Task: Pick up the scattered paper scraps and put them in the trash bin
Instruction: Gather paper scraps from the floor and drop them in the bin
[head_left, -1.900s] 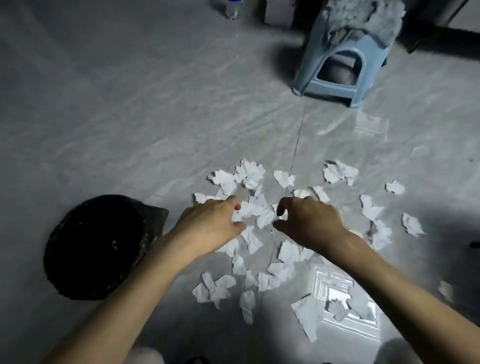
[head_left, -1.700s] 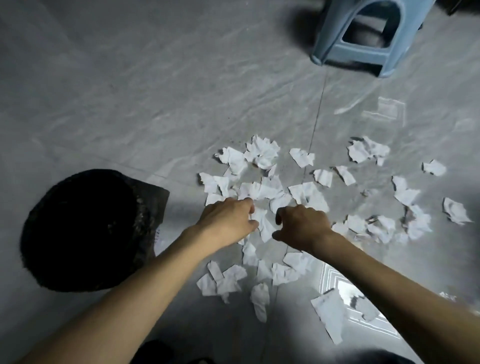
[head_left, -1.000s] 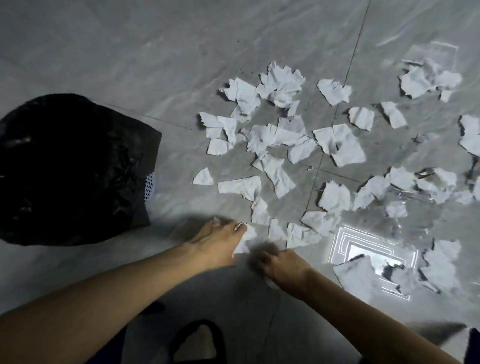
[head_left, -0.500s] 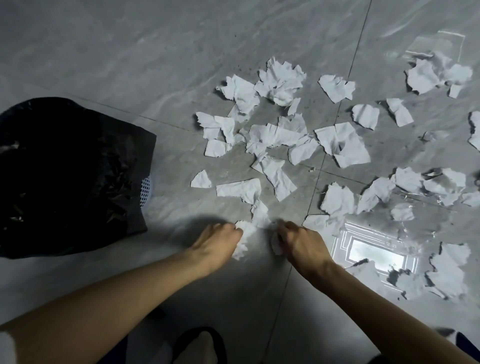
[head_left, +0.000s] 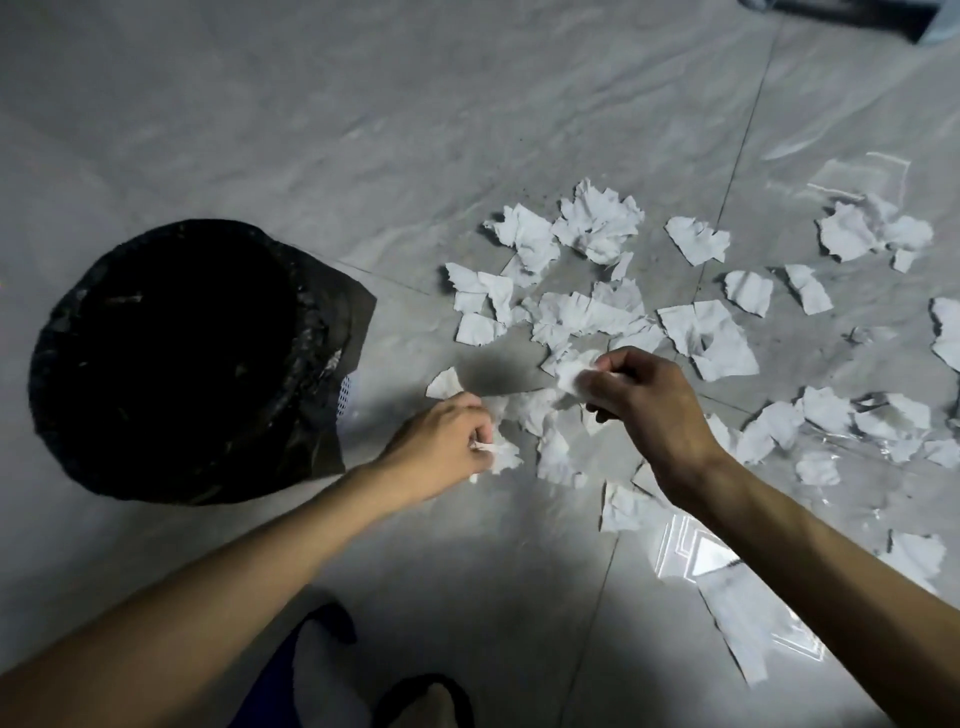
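Observation:
Several torn white paper scraps (head_left: 597, 223) lie scattered over the grey tiled floor, from the centre out to the right edge. My left hand (head_left: 441, 447) is closed around a small bunch of scraps (head_left: 501, 452) low over the floor. My right hand (head_left: 644, 400) is lifted a little higher and pinches a crumpled scrap (head_left: 574, 376) at its fingertips. The trash bin (head_left: 322, 332), round and lined with a black bag, stands on the left, a short way from my left hand. Its inside is dark.
A bright light reflection (head_left: 696, 551) shows on the tile under my right forearm. A blue stool's foot (head_left: 935, 26) sits at the top right corner. My dark slipper and foot (head_left: 431, 701) are at the bottom edge. Bare floor stretches behind the bin.
Both hands have closed on scraps from the near edge of the pile and lifted. The right hand rose and moved away from me. The view has tilted back, showing more of the bin.

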